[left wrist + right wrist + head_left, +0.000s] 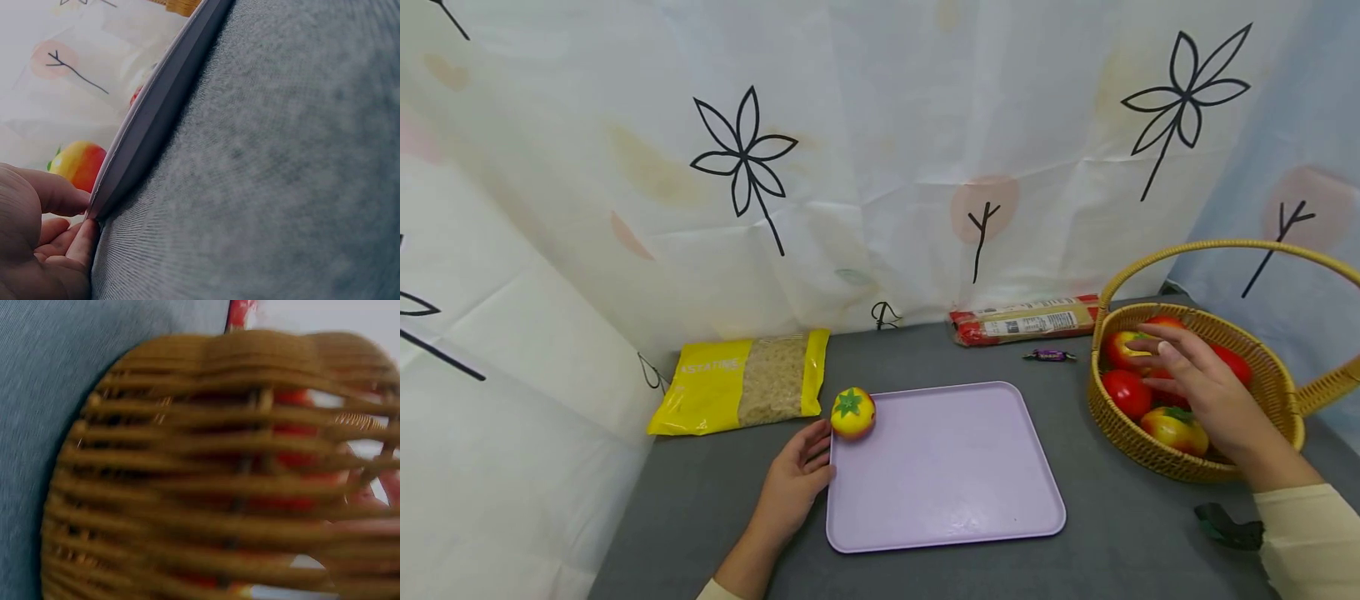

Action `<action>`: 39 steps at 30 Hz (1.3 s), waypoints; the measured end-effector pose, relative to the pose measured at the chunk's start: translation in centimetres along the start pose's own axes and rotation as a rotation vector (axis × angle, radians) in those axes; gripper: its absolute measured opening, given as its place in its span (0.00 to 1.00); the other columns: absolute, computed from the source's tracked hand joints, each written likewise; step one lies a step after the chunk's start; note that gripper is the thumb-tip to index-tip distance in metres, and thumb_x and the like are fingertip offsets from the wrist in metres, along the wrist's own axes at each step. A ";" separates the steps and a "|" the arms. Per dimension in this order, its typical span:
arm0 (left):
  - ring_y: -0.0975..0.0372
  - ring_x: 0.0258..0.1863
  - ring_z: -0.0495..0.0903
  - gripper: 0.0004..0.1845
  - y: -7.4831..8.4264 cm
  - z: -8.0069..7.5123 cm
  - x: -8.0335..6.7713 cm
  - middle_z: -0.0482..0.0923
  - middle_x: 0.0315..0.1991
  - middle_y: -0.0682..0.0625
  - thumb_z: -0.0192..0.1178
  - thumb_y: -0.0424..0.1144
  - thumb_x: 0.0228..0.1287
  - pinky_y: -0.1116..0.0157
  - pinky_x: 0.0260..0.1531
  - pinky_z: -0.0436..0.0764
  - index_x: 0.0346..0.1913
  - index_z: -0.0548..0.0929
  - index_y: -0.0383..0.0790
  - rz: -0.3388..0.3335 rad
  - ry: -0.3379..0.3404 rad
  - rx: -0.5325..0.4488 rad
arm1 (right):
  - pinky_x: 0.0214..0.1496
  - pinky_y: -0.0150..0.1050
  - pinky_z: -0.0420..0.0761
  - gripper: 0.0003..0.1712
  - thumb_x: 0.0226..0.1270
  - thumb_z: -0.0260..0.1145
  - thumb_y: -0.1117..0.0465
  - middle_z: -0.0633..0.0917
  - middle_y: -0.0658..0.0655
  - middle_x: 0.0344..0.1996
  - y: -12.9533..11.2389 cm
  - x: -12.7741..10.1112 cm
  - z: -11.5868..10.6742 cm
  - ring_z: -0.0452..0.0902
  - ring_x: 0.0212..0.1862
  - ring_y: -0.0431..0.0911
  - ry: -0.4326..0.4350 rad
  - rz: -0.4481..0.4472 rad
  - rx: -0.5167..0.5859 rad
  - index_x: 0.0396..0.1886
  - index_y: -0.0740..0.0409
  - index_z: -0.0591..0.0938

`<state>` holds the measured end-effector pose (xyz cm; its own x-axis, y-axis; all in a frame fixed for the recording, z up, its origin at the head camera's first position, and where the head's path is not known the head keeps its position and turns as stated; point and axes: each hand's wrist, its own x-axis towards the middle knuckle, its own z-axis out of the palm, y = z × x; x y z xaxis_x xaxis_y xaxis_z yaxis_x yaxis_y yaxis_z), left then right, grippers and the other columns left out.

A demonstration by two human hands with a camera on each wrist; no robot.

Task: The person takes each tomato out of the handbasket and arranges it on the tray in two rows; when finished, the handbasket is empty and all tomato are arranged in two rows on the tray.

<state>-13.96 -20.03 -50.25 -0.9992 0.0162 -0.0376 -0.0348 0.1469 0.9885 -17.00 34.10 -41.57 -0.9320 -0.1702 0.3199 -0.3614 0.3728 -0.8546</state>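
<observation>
A lilac tray (947, 467) lies flat, with a yellow-and-red fruit (853, 413) with a green leafy top at its far left corner. My left hand (797, 479) is at the tray's left side; in the left wrist view, the thumb and fingers of that hand (44, 231) pinch the rim beside the fruit (80, 164). Over the wicker basket (1180, 467) my right hand (1213, 392) hovers, fingers loosely extended, holding nothing visible. Inside the basket are several red and yellow-red fruits, partly covered by that hand. The right wrist view is blurred, mostly basket weave (187, 481).
A yellow packet (745, 379) lies at the back left. A red-ended packet (1026, 321) and a small purple wrapped item (1049, 356) lie at the back right. The basket's handle (1232, 244) arches over it. A dark strap (1228, 527) hangs by the right sleeve.
</observation>
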 end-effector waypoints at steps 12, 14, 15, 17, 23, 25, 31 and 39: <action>0.44 0.72 0.75 0.37 0.3 0.1 0.0 0.72 0.75 0.34 0.65 0.18 0.68 0.57 0.66 0.78 0.79 0.69 0.29 -0.005 0.000 0.004 | 0.53 0.21 0.80 0.22 0.92 0.46 0.60 0.82 0.35 0.59 1.4 -0.4 -0.8 0.79 0.58 0.29 0.003 0.081 -0.025 0.75 0.39 0.72; 0.44 0.71 0.75 0.37 0.3 0.0 0.0 0.72 0.75 0.34 0.65 0.18 0.68 0.58 0.66 0.78 0.79 0.69 0.29 -0.003 -0.001 0.004 | 0.52 0.21 0.79 0.22 0.92 0.48 0.60 0.80 0.36 0.59 1.6 -0.4 -0.7 0.78 0.58 0.28 0.001 0.095 -0.030 0.76 0.41 0.72; 0.44 0.71 0.75 0.37 0.3 0.0 0.0 0.72 0.75 0.34 0.65 0.18 0.68 0.58 0.67 0.78 0.79 0.69 0.29 -0.002 -0.002 0.003 | 0.52 0.20 0.79 0.22 0.92 0.48 0.60 0.80 0.37 0.60 1.6 -0.4 -0.6 0.76 0.58 0.27 -0.002 0.101 -0.039 0.77 0.45 0.71; 0.44 0.71 0.75 0.37 0.3 0.0 0.0 0.72 0.75 0.34 0.65 0.18 0.68 0.58 0.66 0.78 0.79 0.69 0.29 -0.003 -0.002 0.002 | 0.51 0.19 0.78 0.23 0.91 0.50 0.60 0.78 0.46 0.64 1.7 -0.4 -0.4 0.74 0.58 0.26 -0.016 0.123 -0.070 0.79 0.53 0.69; 0.44 0.71 0.75 0.37 0.2 0.0 0.1 0.72 0.75 0.34 0.65 0.18 0.68 0.58 0.66 0.79 0.79 0.69 0.29 0.001 -0.001 -0.001 | 0.59 0.25 0.75 0.36 0.88 0.57 0.54 0.70 0.75 0.74 1.6 0.0 0.0 0.70 0.69 0.57 -0.118 0.200 -0.222 0.84 0.67 0.61; 0.44 0.71 0.75 0.37 0.1 0.0 0.1 0.72 0.75 0.34 0.65 0.18 0.68 0.58 0.66 0.79 0.79 0.69 0.29 0.002 0.000 -0.001 | 0.70 0.45 0.77 0.39 0.86 0.61 0.53 0.67 0.77 0.75 1.6 0.1 0.1 0.64 0.72 0.71 -0.149 0.215 -0.255 0.84 0.67 0.60; 0.44 0.71 0.75 0.37 0.1 0.0 0.0 0.72 0.75 0.35 0.65 0.18 0.68 0.58 0.66 0.79 0.79 0.69 0.29 -0.001 0.002 0.003 | 0.65 0.86 0.60 0.40 0.80 0.70 0.55 0.64 0.78 0.76 1.9 0.3 0.3 0.55 0.74 0.79 -0.198 0.198 -0.336 0.82 0.67 0.65; 0.44 0.71 0.75 0.37 0.1 0.1 0.0 0.72 0.75 0.34 0.65 0.18 0.68 0.58 0.66 0.79 0.79 0.69 0.29 -0.008 -0.003 0.001 | 0.60 0.86 0.68 0.42 0.69 0.78 0.64 0.63 0.80 0.72 2.4 0.5 0.3 0.59 0.68 0.80 -0.245 0.184 -0.457 0.78 0.66 0.69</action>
<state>-13.92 -19.95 -50.16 -0.9988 0.0178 -0.0456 -0.0424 0.1478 0.9881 -18.34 34.68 -43.54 -0.9672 -0.2523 0.0307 -0.2189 0.7652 -0.6054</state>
